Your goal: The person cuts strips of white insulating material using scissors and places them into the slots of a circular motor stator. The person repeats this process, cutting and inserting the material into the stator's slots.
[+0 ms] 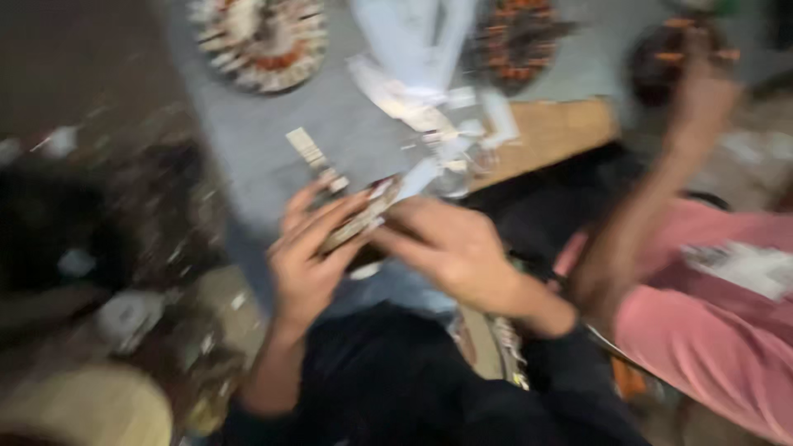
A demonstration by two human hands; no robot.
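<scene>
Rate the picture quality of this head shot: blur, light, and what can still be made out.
Head view: heavy motion blur throughout; dim, warm light, dark at left. The left hand and right hand meet on a small flat stack, its kind unreadable. A co-worker's arm in a pink sleeve smears at right; the round patterned disc is soft.

A round patterned plate (263,40) lies on grey cloth (248,132).

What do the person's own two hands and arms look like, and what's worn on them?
Both the left hand and right hand are bare, with no gloves visible. The forearms look uncovered, with dark sleeves seemingly pushed up near the elbows. Motion blur hides any rings or markings.
</scene>
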